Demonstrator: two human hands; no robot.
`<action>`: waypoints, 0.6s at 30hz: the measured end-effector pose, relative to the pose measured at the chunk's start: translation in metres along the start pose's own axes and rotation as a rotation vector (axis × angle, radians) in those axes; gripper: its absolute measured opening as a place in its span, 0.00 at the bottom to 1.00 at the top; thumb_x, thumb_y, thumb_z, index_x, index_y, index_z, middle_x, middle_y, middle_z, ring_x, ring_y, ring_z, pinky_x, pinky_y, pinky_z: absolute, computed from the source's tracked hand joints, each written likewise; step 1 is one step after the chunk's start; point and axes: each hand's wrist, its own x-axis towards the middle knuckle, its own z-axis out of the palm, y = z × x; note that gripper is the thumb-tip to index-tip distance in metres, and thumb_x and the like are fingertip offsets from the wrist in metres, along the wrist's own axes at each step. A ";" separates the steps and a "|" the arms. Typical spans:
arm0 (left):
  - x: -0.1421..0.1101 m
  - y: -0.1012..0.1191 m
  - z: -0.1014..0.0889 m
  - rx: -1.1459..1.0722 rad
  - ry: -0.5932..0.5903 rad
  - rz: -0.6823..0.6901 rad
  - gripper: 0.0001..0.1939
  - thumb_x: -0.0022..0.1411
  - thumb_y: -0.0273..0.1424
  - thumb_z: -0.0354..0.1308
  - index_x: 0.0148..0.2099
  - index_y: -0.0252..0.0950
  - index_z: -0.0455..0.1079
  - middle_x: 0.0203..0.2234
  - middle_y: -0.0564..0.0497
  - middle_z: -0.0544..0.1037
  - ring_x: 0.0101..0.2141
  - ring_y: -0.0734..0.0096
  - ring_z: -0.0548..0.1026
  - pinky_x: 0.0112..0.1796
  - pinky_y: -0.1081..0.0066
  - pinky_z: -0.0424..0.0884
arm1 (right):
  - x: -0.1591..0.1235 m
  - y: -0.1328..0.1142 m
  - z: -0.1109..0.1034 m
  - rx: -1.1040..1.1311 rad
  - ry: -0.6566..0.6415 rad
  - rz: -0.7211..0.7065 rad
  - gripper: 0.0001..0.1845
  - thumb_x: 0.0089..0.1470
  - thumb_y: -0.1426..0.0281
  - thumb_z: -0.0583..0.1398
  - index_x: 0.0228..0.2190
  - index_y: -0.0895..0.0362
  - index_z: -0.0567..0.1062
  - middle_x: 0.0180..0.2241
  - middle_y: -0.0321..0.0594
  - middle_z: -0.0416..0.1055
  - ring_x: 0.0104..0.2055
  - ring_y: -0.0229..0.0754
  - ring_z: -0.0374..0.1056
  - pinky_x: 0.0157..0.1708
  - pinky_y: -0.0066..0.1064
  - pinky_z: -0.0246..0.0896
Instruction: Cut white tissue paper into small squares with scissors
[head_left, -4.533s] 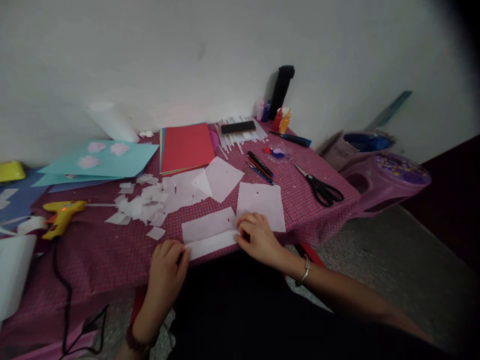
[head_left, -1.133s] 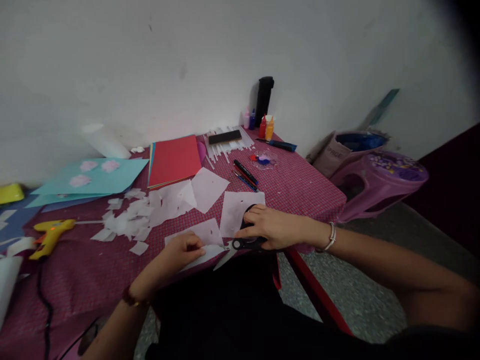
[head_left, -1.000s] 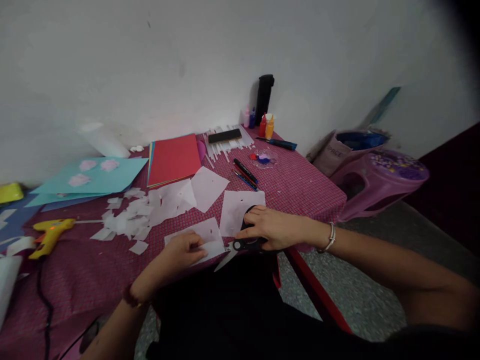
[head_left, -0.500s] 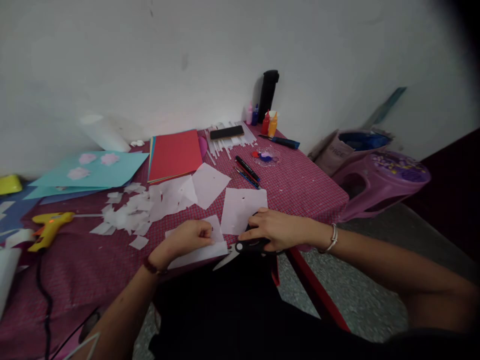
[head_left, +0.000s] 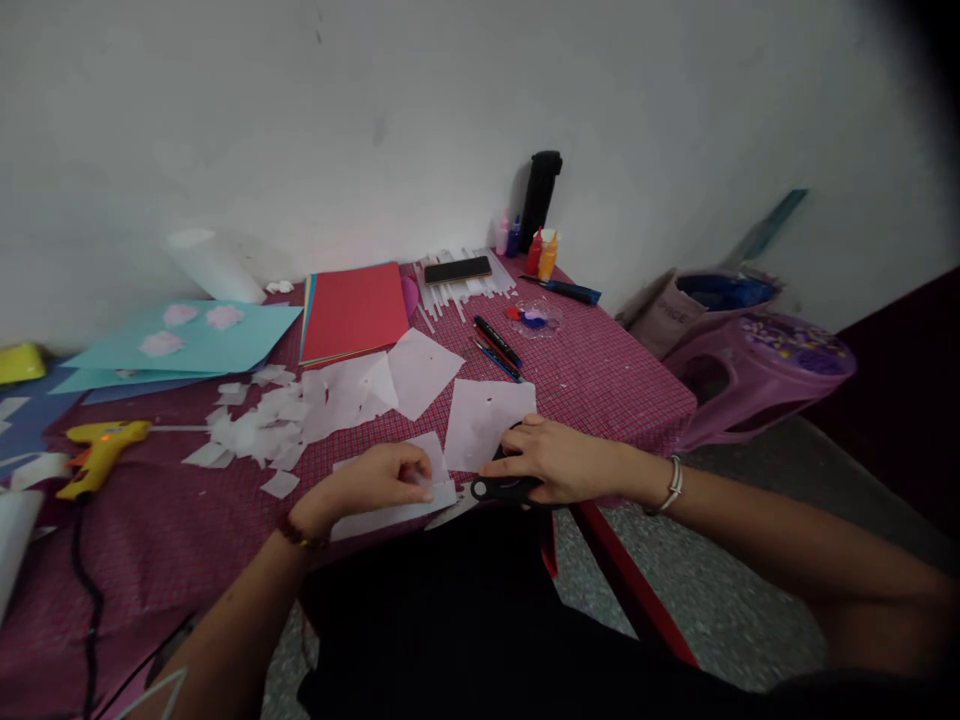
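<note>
My right hand (head_left: pixel 551 458) is closed around the black handles of a pair of scissors (head_left: pixel 459 507), whose metal blades point left at the table's front edge. Just left of the blades lies a piece of white paper (head_left: pixel 390 515). My left hand (head_left: pixel 379 478) rests over that paper, fingers curled and the thumb apart from them, the thumb tip at the paper's surface. Beyond the right hand is a square white sheet (head_left: pixel 480 415) with a small dark hole. Two more white sheets, one flat (head_left: pixel 341 393) and one turned cornerwise (head_left: pixel 424 370), lie behind the left hand.
White paper scraps (head_left: pixel 259 425) lie left, beside a yellow glue gun (head_left: pixel 105 450). Further back are red paper (head_left: pixel 356 312), turquoise sheets with pink paper flowers (head_left: pixel 161 343), a phone (head_left: pixel 457 269), pens (head_left: pixel 497 342), and paint bottles (head_left: pixel 534 253). A pink stool (head_left: pixel 727 385) stands right.
My left thumb and fingers have parted, leaving a gap over the paper. My right hand keeps the scissors in nearly the same place. The view has shifted slightly.
</note>
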 end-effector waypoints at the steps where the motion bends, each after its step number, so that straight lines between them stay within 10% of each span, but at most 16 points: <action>1: 0.001 0.003 0.001 0.032 0.007 -0.011 0.15 0.50 0.37 0.61 0.40 0.35 0.72 0.24 0.56 0.68 0.25 0.74 0.65 0.27 0.75 0.58 | 0.000 0.000 0.000 -0.004 0.004 0.003 0.34 0.50 0.68 0.62 0.59 0.50 0.62 0.41 0.44 0.66 0.40 0.46 0.61 0.44 0.37 0.50; 18: 0.016 0.008 0.002 0.096 -0.020 0.019 0.02 0.49 0.27 0.54 0.26 0.35 0.66 0.22 0.56 0.68 0.25 0.75 0.64 0.26 0.74 0.56 | -0.001 0.003 0.003 0.055 0.054 -0.005 0.33 0.48 0.69 0.62 0.57 0.50 0.64 0.44 0.45 0.66 0.45 0.48 0.60 0.46 0.38 0.50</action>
